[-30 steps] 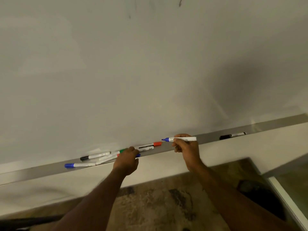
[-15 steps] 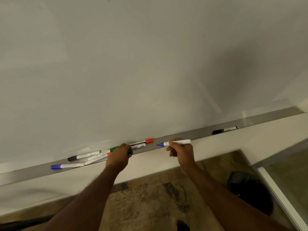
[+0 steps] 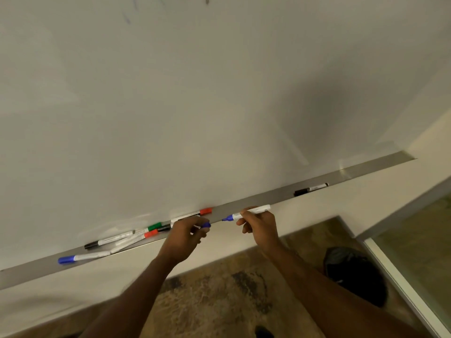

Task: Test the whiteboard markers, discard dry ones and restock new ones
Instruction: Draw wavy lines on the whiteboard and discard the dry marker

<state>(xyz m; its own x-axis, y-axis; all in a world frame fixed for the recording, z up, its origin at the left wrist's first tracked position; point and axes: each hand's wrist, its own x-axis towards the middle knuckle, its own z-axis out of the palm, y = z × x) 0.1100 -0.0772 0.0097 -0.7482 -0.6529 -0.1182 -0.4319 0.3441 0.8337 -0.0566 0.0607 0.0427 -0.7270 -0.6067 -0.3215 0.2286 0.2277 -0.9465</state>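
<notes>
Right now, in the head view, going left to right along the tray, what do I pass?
Capped blue marker → left hand with blue cap → uncapped blue marker in right hand → lone black marker. Overlapping middle markers omitted.

The scene is taken from a single wide-angle view worn on the person's head and aimed forward and down. The large glossy white whiteboard (image 3: 219, 98) is faced from close by and fills the upper two thirds of the frame. Its long grey metal tray (image 3: 371, 173) is seen from above, slanting from lower left to upper right. Below it, the mottled brown carpeted floor (image 3: 219, 301) is looked down upon. The left hand (image 3: 185, 237) and right hand (image 3: 262, 225) are framed near the middle, with the forearms entering from the bottom edge.
</notes>
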